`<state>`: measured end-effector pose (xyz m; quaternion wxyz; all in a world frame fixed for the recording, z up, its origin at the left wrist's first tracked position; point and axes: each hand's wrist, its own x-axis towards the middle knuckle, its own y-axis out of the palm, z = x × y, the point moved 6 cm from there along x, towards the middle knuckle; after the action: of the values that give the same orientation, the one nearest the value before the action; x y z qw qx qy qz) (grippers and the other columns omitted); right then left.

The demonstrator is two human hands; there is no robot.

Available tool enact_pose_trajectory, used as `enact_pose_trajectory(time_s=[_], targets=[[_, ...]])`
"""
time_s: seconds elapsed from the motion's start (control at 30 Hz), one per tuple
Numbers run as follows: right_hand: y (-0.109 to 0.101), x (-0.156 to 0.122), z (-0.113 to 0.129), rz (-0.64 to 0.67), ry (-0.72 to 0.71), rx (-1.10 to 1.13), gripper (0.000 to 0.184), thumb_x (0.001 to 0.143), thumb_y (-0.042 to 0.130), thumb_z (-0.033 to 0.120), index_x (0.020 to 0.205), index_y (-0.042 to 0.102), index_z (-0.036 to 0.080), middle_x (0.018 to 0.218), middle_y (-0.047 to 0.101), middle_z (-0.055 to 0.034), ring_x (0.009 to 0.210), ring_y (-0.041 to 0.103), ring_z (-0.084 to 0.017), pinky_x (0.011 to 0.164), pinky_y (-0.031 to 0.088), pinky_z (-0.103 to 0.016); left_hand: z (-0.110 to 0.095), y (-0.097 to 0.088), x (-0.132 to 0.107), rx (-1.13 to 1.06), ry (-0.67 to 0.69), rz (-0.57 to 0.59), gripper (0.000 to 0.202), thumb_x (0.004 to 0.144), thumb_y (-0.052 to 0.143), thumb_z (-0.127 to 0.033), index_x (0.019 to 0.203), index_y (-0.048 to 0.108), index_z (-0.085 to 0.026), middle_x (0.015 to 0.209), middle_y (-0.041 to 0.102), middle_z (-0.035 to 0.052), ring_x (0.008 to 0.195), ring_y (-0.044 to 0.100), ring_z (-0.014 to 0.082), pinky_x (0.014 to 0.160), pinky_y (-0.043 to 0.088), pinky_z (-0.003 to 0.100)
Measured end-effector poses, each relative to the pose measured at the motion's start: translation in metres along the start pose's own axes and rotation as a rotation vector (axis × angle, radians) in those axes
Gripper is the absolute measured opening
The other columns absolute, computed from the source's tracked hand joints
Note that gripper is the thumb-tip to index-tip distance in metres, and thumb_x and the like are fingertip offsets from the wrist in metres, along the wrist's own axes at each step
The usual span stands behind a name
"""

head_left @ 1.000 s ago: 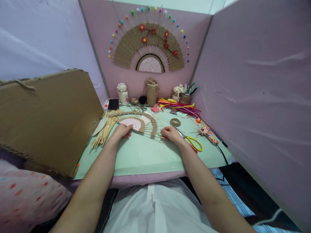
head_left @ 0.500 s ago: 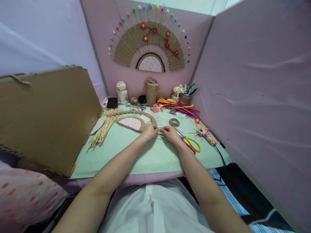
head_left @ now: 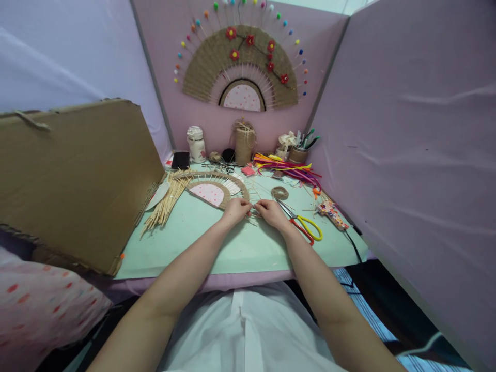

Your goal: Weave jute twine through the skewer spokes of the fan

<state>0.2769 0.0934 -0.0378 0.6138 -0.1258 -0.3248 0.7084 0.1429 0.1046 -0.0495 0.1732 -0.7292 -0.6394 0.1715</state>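
My left hand (head_left: 235,211) is closed in a pinch at the right end of a half-round fan piece (head_left: 226,199), which has a jute band, thin sticks and a pink dotted centre. Close beside it, my right hand (head_left: 271,213) pinches too, fingertips almost meeting the left ones. Whatever lies between the fingers is too small to make out. Several thin sticks (head_left: 253,192) spread out just beyond the fingertips. To the right of my right hand lie scissors (head_left: 296,219) with one yellow and one red handle. A coil of twine (head_left: 279,192) rests behind that hand.
A bundle of sticks (head_left: 165,209) lies left, near a tall cardboard sheet (head_left: 77,181). A patterned glue gun (head_left: 332,214) with a cord is at right. Behind stand a white bottle (head_left: 197,145), a twine-wrapped holder (head_left: 244,144) and coloured pipe cleaners (head_left: 287,168). A finished fan (head_left: 209,64) hangs above.
The view has shifted slightly, so the hanging fan sits a little higher and to the right. Both hands keep their pinch in nearly the same place, fingertips close together.
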Motion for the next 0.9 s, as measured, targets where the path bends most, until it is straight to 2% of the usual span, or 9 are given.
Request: enact_pose_trajectory(time_s=[0.27,0.43,0.57,0.8,0.9], targets=[[0.001,-0.002,0.004,0.031,-0.06,-0.01,0.029,0.081,0.042,0.032,0.062,0.057,0.016,0.052,0.05,0.0016,0.053,0.04,-0.011,0.054,0.03,-0.022,0.004,0.001,0.002,-0.095,-0.044,-0.077,0.01,0.067,0.063,-0.023,0.069,0.068,-0.014,0.053,0.062,0.0007,0.042,0.045,0.0081,0.043,0.033,0.02],[0.003,-0.003,0.005,0.048,-0.088,-0.01,0.028,0.081,0.042,0.03,0.064,0.06,0.016,0.054,0.053,0.0013,0.053,0.04,-0.011,0.054,0.031,-0.022,0.006,0.005,-0.001,-0.232,-0.141,-0.029,0.005,0.066,0.062,-0.019,0.065,0.063,-0.014,0.053,0.061,-0.0001,0.039,0.041,0.0063,0.041,0.029,0.019],[0.004,-0.003,0.003,0.04,-0.09,-0.025,0.028,0.08,0.044,0.031,0.063,0.061,0.016,0.053,0.054,0.0011,0.052,0.04,-0.011,0.053,0.03,-0.022,0.005,0.008,-0.002,-0.272,-0.167,-0.008,0.005,0.066,0.06,-0.016,0.062,0.059,-0.014,0.054,0.061,0.0006,0.036,0.038,0.0049,0.038,0.027,0.019],[-0.005,0.001,-0.003,-0.103,-0.039,-0.009,0.024,0.077,0.048,0.032,0.076,0.066,0.016,0.06,0.06,-0.0005,0.056,0.046,-0.012,0.058,0.035,-0.023,0.004,0.007,-0.001,-0.323,-0.181,-0.002,0.008,0.068,0.059,-0.015,0.06,0.057,-0.014,0.056,0.062,0.0015,0.037,0.04,0.0051,0.038,0.027,0.019],[-0.005,0.002,-0.006,-0.103,-0.034,0.02,0.023,0.075,0.049,0.031,0.075,0.066,0.016,0.062,0.061,-0.0008,0.057,0.047,-0.012,0.058,0.036,-0.023,0.004,0.005,-0.002,-0.341,-0.181,-0.008,0.008,0.068,0.059,-0.015,0.06,0.058,-0.014,0.057,0.063,0.0021,0.037,0.04,0.0051,0.038,0.028,0.019]])
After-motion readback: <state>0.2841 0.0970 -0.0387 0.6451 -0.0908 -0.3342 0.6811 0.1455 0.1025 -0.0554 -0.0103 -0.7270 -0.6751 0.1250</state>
